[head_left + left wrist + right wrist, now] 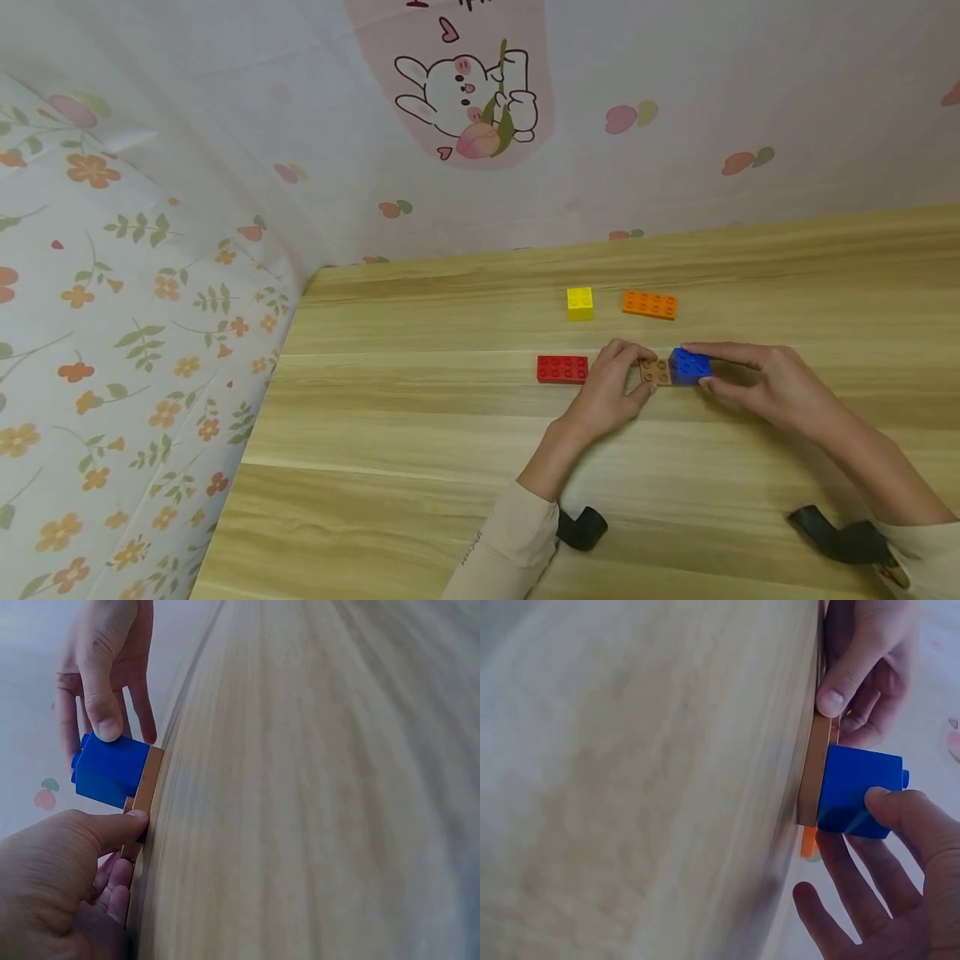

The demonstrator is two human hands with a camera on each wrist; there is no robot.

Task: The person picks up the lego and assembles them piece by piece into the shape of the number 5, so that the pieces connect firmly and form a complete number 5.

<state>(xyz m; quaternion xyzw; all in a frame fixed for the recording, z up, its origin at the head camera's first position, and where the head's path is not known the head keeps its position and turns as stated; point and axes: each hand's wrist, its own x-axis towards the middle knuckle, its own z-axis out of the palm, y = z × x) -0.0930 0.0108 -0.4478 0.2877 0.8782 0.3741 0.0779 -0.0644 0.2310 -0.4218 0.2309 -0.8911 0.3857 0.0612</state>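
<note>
- Probably the wooden table (375, 433) gives little grip, so a sideways push could make the work skid; its back edge, along the printed cloth (675, 167), lies well apart from the work, and the wood stretches widest to the left.
- The left hand (606, 387) has its thumb and fingers drawn close together, pinching the left part of the brown plate (655, 372); if that pinch loosens, the plate could twist under pressure.
- The right hand (776, 379) pinches the blue brick (690, 367) between thumb and fingertips, parted by the brick's width; uneven force could tip it.
- The red brick (562, 369) sits just beside the left hand, where a leftward swing could knock it.
- The orange plate (649, 305) lies beyond the work, with a strip of wood between.
- The brown plate lies on the table between both hands.
- The blue brick stands over its right end; full seating cannot be told, and misaligned studs could let it pop off.
- The yellow brick (580, 304) rests left of the orange plate, apart from the fingers.
</note>
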